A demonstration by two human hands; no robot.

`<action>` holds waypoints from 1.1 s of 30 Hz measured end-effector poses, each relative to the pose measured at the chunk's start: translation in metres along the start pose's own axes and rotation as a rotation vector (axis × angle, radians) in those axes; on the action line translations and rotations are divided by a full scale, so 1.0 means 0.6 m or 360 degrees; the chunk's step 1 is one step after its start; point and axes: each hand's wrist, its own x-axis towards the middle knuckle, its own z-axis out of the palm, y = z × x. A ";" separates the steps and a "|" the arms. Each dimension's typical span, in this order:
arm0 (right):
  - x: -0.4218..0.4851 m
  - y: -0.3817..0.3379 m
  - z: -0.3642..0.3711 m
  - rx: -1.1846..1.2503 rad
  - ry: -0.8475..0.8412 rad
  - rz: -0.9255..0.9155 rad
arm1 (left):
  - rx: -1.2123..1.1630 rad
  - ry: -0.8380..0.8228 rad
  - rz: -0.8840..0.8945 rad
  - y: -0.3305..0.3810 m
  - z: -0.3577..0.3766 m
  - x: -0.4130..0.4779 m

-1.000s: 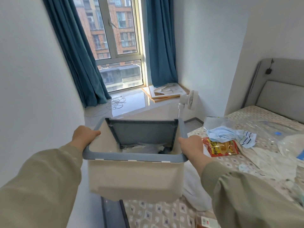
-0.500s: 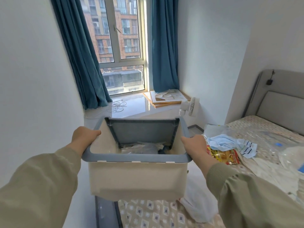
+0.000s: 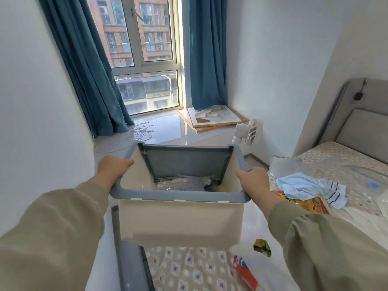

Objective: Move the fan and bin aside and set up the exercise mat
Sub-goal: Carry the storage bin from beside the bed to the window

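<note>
I hold the bin (image 3: 180, 219) out in front of me by its grey rim, one hand on each short side. My left hand (image 3: 112, 168) is curled over the left edge of the rim and my right hand (image 3: 253, 181) is curled over the right edge, so my hands are apart by the full width of the bin and both are clamped on it. The bin has cream walls, and a grey panel (image 3: 184, 162) leans inside it against the far wall, with some crumpled clear plastic (image 3: 182, 182) lying at the bottom. Below the bin's near side I see a patterned fabric (image 3: 189, 267) with small diamonds. A red and blue packet (image 3: 245, 271) lies by the fabric's right edge, and a small green wrapper (image 3: 262, 246) lies on the pale floor near it. The white fan (image 3: 248, 132) stands past the bin's far right corner, close to the right wall, well clear of my hands. Just behind it, two framed pictures (image 3: 212, 118) lie flat on the glossy ledge under the window (image 3: 147, 59), between the teal curtains (image 3: 88, 76). A tangle of thin cable (image 3: 142, 131) lies on the ledge to the left. On my right is the bed (image 3: 346, 164) with its grey headboard (image 3: 367, 131), and on it are a light blue cloth (image 3: 304, 186) and a red and yellow snack packet (image 3: 302, 203), just beside my right wrist.
</note>
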 end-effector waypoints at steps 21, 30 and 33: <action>0.124 -0.036 0.021 0.0238 0.0213 0.0023 | 0.0033 -0.0055 0.0162 0.082 0.055 0.141; 0.209 -0.070 0.115 0.0272 0.0236 0.0078 | 0.0014 -0.0078 0.0163 0.060 0.114 0.276; 0.256 -0.109 0.173 0.0232 0.0231 0.0086 | 0.0010 -0.0113 0.0142 0.046 0.131 0.361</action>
